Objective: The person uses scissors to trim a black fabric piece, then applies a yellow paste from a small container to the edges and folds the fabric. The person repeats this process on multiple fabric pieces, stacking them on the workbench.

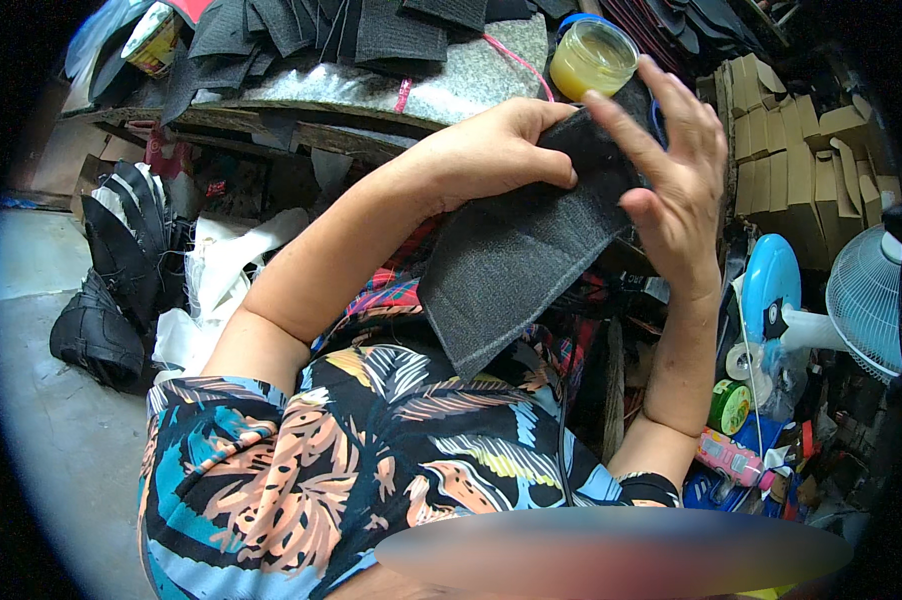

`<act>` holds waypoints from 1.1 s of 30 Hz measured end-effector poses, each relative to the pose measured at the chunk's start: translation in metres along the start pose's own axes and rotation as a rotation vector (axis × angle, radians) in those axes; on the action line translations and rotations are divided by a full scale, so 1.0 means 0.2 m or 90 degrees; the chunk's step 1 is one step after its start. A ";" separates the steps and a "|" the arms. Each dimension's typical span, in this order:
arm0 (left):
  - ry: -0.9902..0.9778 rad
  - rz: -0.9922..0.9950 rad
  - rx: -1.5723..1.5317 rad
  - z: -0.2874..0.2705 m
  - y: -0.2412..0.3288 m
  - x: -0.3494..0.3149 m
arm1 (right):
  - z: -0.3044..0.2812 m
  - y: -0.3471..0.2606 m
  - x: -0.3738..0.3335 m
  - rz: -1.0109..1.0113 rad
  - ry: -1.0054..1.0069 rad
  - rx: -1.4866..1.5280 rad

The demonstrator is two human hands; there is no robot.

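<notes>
My left hand point(501, 148) grips the upper edge of a black fabric piece point(526, 265), thumb on its face and the other fingers partly hidden behind. The piece hangs tilted over my lap, its long edges lighter than the middle. Beside its upper right corner, my right hand point(676, 185) is raised with the fingers spread and nothing between them. Just beyond the fingertips stands an uncapped clear jar point(593, 62) of yellowish paste.
Stacked black fabric pieces point(401, 35) lie on the speckled grey worktop point(466, 80) ahead. Black shoe-like pieces point(101, 320) and white cloth point(216, 270) are at the left. Along the right are folded cardboard pieces point(796, 150), a white fan point(866, 300) and a pink bottle point(733, 460).
</notes>
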State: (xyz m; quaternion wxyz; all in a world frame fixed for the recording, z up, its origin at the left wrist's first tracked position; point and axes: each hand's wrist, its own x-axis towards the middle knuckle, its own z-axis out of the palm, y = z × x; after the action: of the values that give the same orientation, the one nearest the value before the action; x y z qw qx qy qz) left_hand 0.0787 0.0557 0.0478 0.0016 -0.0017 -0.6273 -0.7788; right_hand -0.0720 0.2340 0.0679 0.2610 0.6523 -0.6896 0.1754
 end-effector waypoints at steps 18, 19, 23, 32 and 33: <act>0.143 0.055 -0.099 -0.05 0.04 -0.05 | 0.00 -0.01 -0.25 0.195 0.005 0.260; 0.120 0.076 -0.097 -0.03 0.05 -0.05 | 0.00 -0.03 -0.25 0.311 -0.026 0.448; -0.036 0.104 -0.120 0.05 0.05 0.00 | 0.00 -0.12 -0.20 0.698 0.056 1.025; -0.227 0.107 -0.065 0.07 0.03 0.25 | -0.14 0.24 -0.22 0.558 0.453 0.841; -0.155 0.109 0.050 0.05 0.03 0.27 | -0.12 0.30 -0.22 0.571 0.460 0.737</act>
State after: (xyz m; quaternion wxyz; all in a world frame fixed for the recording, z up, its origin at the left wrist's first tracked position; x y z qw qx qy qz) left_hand 0.0253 0.0636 0.0569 -0.0081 -0.1494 -0.6506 -0.7446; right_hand -0.1274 0.2891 0.0660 -0.0063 0.2489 -0.5588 0.7910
